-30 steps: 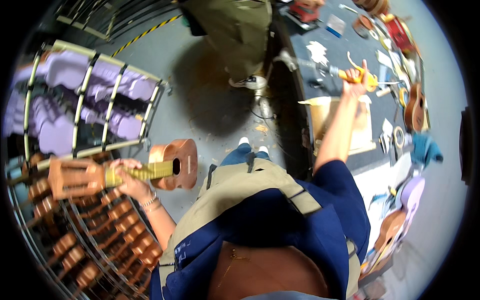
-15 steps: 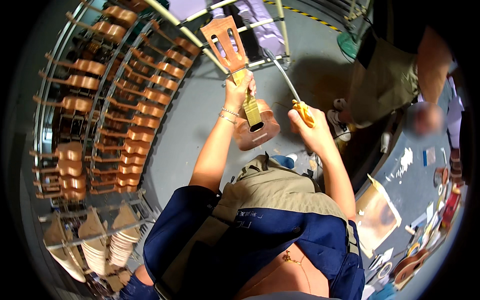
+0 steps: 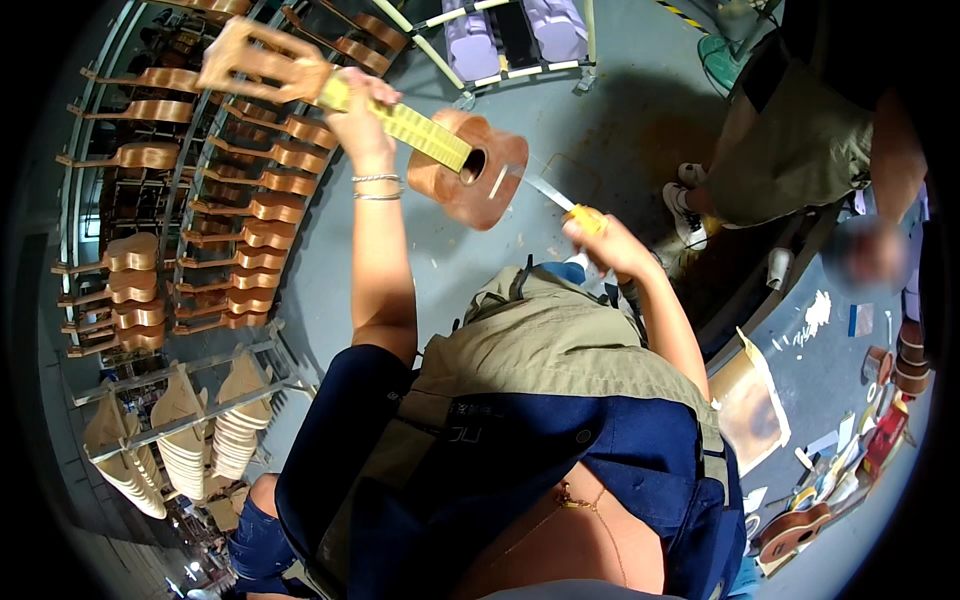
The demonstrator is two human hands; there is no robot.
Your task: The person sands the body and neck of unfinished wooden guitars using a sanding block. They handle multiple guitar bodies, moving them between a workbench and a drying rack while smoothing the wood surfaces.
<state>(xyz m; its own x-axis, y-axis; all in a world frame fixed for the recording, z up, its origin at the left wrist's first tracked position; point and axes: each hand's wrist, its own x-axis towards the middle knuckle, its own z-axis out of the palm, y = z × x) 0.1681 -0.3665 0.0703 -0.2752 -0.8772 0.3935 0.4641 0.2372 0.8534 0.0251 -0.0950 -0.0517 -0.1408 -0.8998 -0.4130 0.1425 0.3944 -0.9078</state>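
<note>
Out in front and to the left, my left hand (image 3: 362, 118) is wrapped round the neck of a ukulele (image 3: 472, 203). Yellow tape covers the fretboard, and the slotted headstock points to the upper left. The body with its round soundhole faces up, tilted, without strings that I can see. In my right hand (image 3: 622, 250) is a yellow-handled tool (image 3: 585, 218) with a long, pale metal blade or shaft. Its far end reaches to the lower right edge of the ukulele body; whether it touches there I cannot tell. Motion blurs the headstock.
Racks of wooden instrument bodies (image 3: 270, 232) stand on the left, above a rack of pale wooden plates (image 3: 182, 440). A frame cart (image 3: 520, 72) with purple padding is ahead. Another person (image 3: 790, 170) stands at right, beside a grey workbench (image 3: 790, 375) holding tools and tape rolls.
My left hand has swung the ukulele left and up, turning it from near upright to slanted. The tool in my right hand has moved slightly down and left, its end now near the body.
</note>
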